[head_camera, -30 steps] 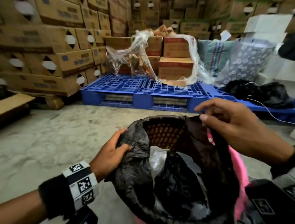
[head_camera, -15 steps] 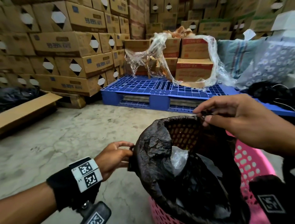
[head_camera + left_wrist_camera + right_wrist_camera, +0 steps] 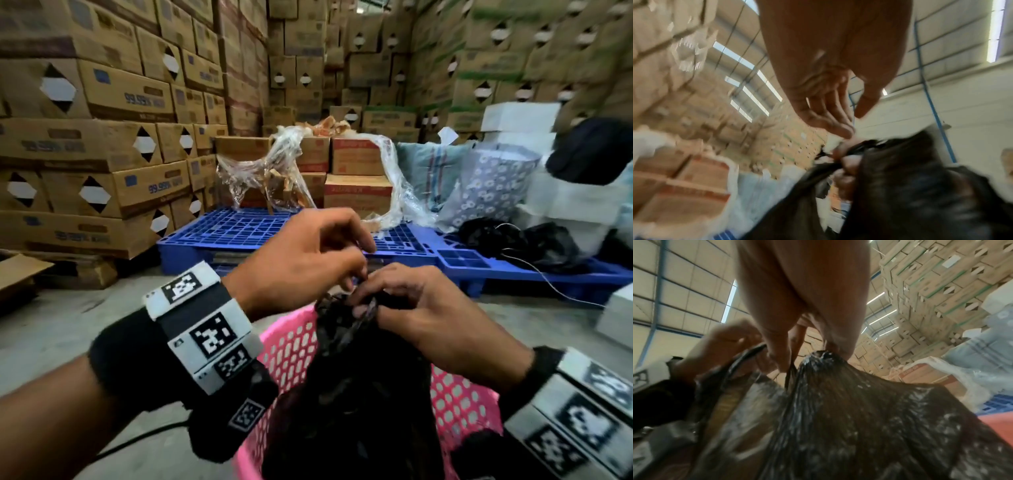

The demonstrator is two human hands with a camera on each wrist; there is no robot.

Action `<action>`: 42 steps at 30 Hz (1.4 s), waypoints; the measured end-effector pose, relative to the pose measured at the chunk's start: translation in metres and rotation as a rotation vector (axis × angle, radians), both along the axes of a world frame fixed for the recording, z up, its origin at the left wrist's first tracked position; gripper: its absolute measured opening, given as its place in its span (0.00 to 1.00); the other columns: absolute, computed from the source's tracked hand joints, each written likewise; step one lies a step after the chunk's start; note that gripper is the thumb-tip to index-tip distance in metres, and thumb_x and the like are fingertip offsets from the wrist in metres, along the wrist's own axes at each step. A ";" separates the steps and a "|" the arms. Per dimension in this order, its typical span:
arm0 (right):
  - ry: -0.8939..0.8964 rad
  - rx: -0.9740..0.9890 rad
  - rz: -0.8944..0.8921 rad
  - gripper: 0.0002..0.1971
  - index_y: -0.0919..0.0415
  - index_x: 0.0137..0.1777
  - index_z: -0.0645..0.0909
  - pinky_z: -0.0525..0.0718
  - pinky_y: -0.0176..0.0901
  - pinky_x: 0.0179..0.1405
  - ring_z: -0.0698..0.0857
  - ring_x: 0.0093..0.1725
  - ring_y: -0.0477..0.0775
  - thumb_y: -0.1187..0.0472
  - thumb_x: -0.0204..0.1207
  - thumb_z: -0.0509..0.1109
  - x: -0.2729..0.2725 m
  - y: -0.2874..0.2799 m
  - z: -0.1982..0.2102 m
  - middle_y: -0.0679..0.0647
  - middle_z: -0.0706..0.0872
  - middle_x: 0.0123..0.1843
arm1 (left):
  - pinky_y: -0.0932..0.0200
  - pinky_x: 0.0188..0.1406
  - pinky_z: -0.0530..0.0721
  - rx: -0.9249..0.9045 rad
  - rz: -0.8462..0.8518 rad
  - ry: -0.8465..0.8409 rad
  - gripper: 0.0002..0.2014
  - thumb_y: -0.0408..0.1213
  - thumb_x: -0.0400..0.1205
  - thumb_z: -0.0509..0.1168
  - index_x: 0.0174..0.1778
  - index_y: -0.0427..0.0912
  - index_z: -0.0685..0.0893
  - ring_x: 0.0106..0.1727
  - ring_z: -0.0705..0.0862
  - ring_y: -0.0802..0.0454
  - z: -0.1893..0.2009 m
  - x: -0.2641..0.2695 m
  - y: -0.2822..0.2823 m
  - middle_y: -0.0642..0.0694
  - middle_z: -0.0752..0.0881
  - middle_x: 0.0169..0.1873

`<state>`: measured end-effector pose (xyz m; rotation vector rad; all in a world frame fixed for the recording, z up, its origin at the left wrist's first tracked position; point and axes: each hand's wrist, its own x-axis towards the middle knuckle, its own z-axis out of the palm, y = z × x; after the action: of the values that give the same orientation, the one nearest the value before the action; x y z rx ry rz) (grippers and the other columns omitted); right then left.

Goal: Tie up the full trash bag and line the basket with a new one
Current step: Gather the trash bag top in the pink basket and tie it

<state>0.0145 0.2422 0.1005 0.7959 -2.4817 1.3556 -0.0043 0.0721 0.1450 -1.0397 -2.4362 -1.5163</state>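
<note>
A full black trash bag (image 3: 342, 377) stands in the pink mesh basket (image 3: 291, 353), its top drawn into a narrow neck above the rim. My right hand (image 3: 370, 308) pinches that neck between thumb and fingers, and the right wrist view shows the same grip (image 3: 807, 350) on the bag (image 3: 838, 410). My left hand (image 3: 356, 270) hovers just above and left of the neck. In the left wrist view that hand (image 3: 838, 113) has loose fingers and the thumb held apart, with its fingertips (image 3: 840, 133) at the bag (image 3: 910, 186). A thin black strip of the bag runs past it.
A blue pallet (image 3: 239, 233) lies behind the basket with plastic-wrapped cartons (image 3: 356, 192) on it. Tall carton stacks (image 3: 102, 154) line the left and back. Dark bags (image 3: 534, 243) and a thin cable lie on the pallet's right; a white box (image 3: 616, 315) sits on the floor.
The bag's mouth, spread over the basket rim before, is now pulled off it and bunched into a neck. Both hands have come together above the basket.
</note>
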 end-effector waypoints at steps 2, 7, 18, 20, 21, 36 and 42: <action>0.044 -0.013 -0.011 0.09 0.56 0.40 0.90 0.83 0.41 0.52 0.87 0.48 0.48 0.71 0.70 0.75 0.005 0.006 0.004 0.53 0.88 0.44 | 0.71 0.41 0.81 0.029 0.046 0.067 0.15 0.19 0.76 0.58 0.50 0.37 0.85 0.43 0.86 0.57 -0.008 -0.013 -0.002 0.45 0.88 0.42; 0.005 0.018 0.111 0.04 0.57 0.41 0.90 0.83 0.43 0.58 0.87 0.55 0.51 0.61 0.69 0.74 0.021 0.013 0.007 0.54 0.89 0.49 | 0.56 0.56 0.79 -0.158 -0.243 -0.192 0.16 0.24 0.73 0.60 0.55 0.30 0.83 0.54 0.84 0.48 -0.037 -0.030 0.000 0.30 0.86 0.56; -0.231 0.418 0.118 0.14 0.50 0.30 0.79 0.84 0.50 0.43 0.87 0.39 0.55 0.44 0.59 0.80 0.023 0.076 0.013 0.62 0.88 0.41 | 0.51 0.40 0.84 -0.353 -0.009 -0.092 0.15 0.42 0.70 0.74 0.20 0.43 0.80 0.42 0.89 0.45 -0.040 -0.038 -0.043 0.37 0.91 0.39; -0.277 0.422 0.070 0.22 0.54 0.28 0.76 0.80 0.60 0.35 0.81 0.31 0.63 0.37 0.59 0.78 0.018 0.088 0.005 0.68 0.83 0.32 | 0.54 0.27 0.80 -0.440 0.037 -0.088 0.14 0.41 0.69 0.75 0.21 0.40 0.81 0.29 0.86 0.48 -0.045 -0.038 -0.052 0.36 0.90 0.30; -0.287 0.421 0.045 0.26 0.55 0.27 0.75 0.78 0.63 0.33 0.77 0.28 0.62 0.33 0.58 0.77 0.015 0.092 0.001 0.68 0.81 0.29 | 0.58 0.23 0.78 -0.454 0.065 -0.092 0.14 0.39 0.70 0.75 0.23 0.37 0.81 0.25 0.85 0.52 -0.048 -0.038 -0.055 0.38 0.90 0.26; -0.252 -0.014 -0.001 0.13 0.61 0.24 0.77 0.80 0.38 0.17 0.82 0.19 0.56 0.62 0.59 0.79 0.009 0.093 0.000 0.67 0.86 0.24 | 0.61 0.16 0.76 -0.245 0.208 -0.181 0.13 0.28 0.72 0.73 0.28 0.26 0.77 0.18 0.80 0.48 -0.063 -0.039 -0.056 0.38 0.84 0.17; -0.305 0.014 -0.003 0.31 0.64 0.42 0.89 0.86 0.40 0.22 0.87 0.23 0.57 0.41 0.45 0.85 0.003 0.100 0.001 0.69 0.89 0.29 | 0.58 0.19 0.81 -0.417 0.190 -0.129 0.04 0.28 0.75 0.70 0.43 0.39 0.82 0.19 0.86 0.48 -0.063 -0.041 -0.058 0.42 0.87 0.23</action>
<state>0.0172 0.3424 0.1012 0.6280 -2.7185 1.5628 -0.0457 0.0145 0.0821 -0.7472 -2.9245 -1.0744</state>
